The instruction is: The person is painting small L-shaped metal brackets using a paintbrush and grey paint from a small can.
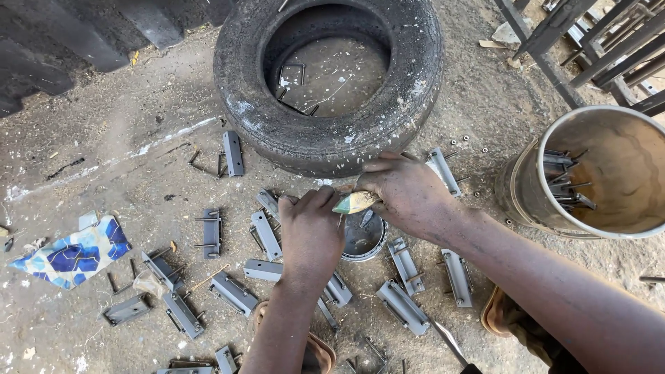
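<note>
Both hands closed — left hand [310, 232] & right hand [409, 194] grip a paint-smeared brush [355, 202] over small tin [365, 237], centre frame; many grey brackets [404, 306] lie on floor, some stand in bucket [596, 176] at right.

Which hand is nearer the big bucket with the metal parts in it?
Right. The right hand sits just left of the bucket, by the tyre. The left hand is farther left, beyond the small tin.
</note>
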